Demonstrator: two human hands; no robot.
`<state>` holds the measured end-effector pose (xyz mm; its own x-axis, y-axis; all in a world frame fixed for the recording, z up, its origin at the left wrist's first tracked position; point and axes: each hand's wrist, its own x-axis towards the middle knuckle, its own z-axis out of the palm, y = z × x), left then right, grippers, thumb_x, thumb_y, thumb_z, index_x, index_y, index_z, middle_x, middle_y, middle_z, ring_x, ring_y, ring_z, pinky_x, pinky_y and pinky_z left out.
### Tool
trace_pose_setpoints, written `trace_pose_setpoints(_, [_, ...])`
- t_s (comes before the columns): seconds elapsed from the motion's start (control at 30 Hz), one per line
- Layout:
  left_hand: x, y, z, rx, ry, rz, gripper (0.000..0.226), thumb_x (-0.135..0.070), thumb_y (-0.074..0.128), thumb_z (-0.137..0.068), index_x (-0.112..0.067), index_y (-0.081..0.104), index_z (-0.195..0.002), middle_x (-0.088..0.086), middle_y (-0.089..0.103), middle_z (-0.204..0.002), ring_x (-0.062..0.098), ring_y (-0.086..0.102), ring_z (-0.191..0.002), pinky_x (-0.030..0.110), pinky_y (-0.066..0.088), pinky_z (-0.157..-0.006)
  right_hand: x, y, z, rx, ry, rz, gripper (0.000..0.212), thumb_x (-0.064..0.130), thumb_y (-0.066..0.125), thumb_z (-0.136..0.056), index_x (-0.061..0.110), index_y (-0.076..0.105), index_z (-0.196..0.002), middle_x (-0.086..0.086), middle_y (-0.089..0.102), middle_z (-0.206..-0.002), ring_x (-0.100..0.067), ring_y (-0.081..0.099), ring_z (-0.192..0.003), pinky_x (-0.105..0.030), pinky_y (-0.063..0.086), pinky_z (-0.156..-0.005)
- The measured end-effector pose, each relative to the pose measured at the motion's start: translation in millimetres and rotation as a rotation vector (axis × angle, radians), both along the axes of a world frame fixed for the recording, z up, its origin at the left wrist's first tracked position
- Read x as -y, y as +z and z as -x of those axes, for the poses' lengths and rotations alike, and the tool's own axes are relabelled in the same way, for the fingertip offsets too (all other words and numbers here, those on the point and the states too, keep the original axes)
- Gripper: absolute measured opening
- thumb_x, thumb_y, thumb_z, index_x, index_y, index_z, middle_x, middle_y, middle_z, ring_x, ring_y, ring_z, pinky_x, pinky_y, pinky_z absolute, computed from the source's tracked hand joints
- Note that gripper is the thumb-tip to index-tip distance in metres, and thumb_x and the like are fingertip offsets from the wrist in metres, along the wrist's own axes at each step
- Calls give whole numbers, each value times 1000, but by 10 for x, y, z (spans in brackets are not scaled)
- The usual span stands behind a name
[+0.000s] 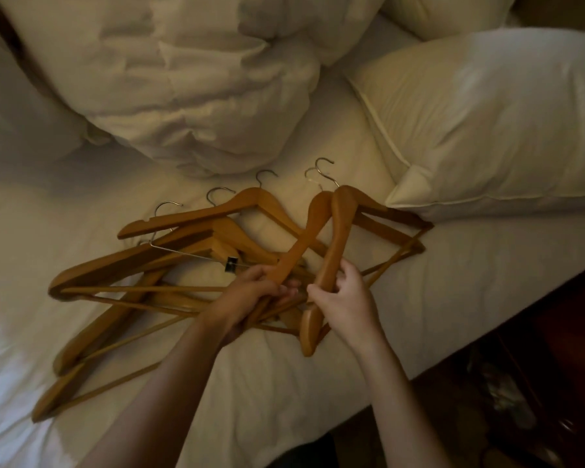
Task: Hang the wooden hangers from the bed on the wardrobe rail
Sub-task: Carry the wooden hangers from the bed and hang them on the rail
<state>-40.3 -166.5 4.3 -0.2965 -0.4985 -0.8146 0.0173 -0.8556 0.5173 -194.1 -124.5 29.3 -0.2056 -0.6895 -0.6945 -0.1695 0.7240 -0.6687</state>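
Several wooden hangers (169,251) with metal hooks lie in a loose pile on the white bed sheet (284,400). My left hand (250,295) is closed around the arm of one hanger (304,238) that slants up towards its hook. My right hand (345,295) grips the arm of a second hanger (340,231), just right of the first. Both held hangers are tilted and cross the pile. The wardrobe rail is not in view.
A crumpled white duvet (190,79) is heaped at the back. A large pillow (497,130) lies at the right, touching the hangers' far ends. The bed edge runs diagonally at the lower right, with dark floor and furniture (537,383) beyond.
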Motion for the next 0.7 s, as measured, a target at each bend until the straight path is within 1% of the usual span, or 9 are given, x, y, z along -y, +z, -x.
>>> trace_pose_setpoints(0.07, [-109, 134, 38, -21, 12, 43, 31, 6, 59, -81, -2, 56, -110, 14, 72, -98, 17, 73, -80, 26, 59, -75, -91, 71, 32, 34, 0, 13, 72, 22, 65, -83, 22, 28, -145, 11, 62, -100, -6, 61, -94, -13, 47, -67])
trace_pose_setpoints(0.17, [-284, 326, 66, 31, -36, 133, 32, 0, 64, -79, -8, 56, -109, 11, 72, -99, 16, 73, -84, 27, 57, -76, -217, 185, 75, 111, -41, 32, 76, 19, 63, -84, 25, 22, -147, 10, 59, -104, -4, 61, -92, -15, 49, -66])
trace_pose_setpoints(0.23, [-417, 446, 53, 71, -127, 176, 28, -3, 65, -79, -13, 58, -105, 4, 73, -91, 11, 73, -79, 24, 54, -72, -320, 249, 95, 141, -67, 45, 74, 18, 62, -85, 27, 22, -147, 7, 59, -111, -6, 61, -95, -16, 48, -65])
trace_pose_setpoints(0.3, [-563, 540, 22, 77, -229, 177, 25, -4, 65, -80, -14, 60, -102, 1, 73, -84, 10, 72, -78, 23, 53, -72, -446, 314, 91, 171, -112, 61, 70, 17, 61, -86, 27, 25, -146, 0, 61, -121, -12, 62, -103, -20, 50, -71])
trace_pose_setpoints(0.37, [-712, 597, -22, 80, -254, 156, 26, -3, 63, -80, -11, 61, -105, 5, 71, -88, 16, 70, -84, 28, 53, -78, -599, 373, 59, 211, -198, 84, 65, 14, 59, -88, 26, 28, -145, -5, 62, -118, -16, 65, -99, -25, 54, -74])
trace_pose_setpoints(0.43, [-861, 660, -62, 73, -218, 136, 29, -3, 61, -80, -7, 59, -109, 9, 67, -90, 21, 64, -85, 33, 50, -80, -766, 448, -1, 215, -271, 100, 62, 16, 56, -89, 24, 30, -145, -7, 60, -119, -15, 65, -91, -23, 53, -68])
trace_pose_setpoints(0.53, [-1091, 788, -91, 84, -194, 180, 34, -6, 63, -79, -11, 56, -112, 7, 63, -90, 17, 60, -80, 28, 47, -71, -1005, 543, -144, 174, -340, 131, 61, 21, 57, -88, 23, 32, -144, -5, 55, -122, -12, 59, -88, -19, 48, -64])
trace_pose_setpoints(0.6, [-1241, 888, -105, 99, -201, 256, 39, -9, 66, -78, -14, 54, -115, 7, 63, -95, 17, 60, -81, 25, 48, -67, -1150, 557, -249, 182, -398, 152, 62, 22, 60, -84, 23, 35, -141, -10, 57, -119, -15, 55, -89, -24, 49, -70])
trace_pose_setpoints(0.7, [-1417, 1010, -155, 119, -182, 388, 46, -10, 69, -76, -17, 53, -118, 11, 61, -106, 24, 60, -92, 34, 52, -81, -1350, 589, -384, 164, -460, 162, 64, 23, 66, -80, 20, 39, -138, -12, 58, -124, -19, 58, -96, -29, 52, -77])
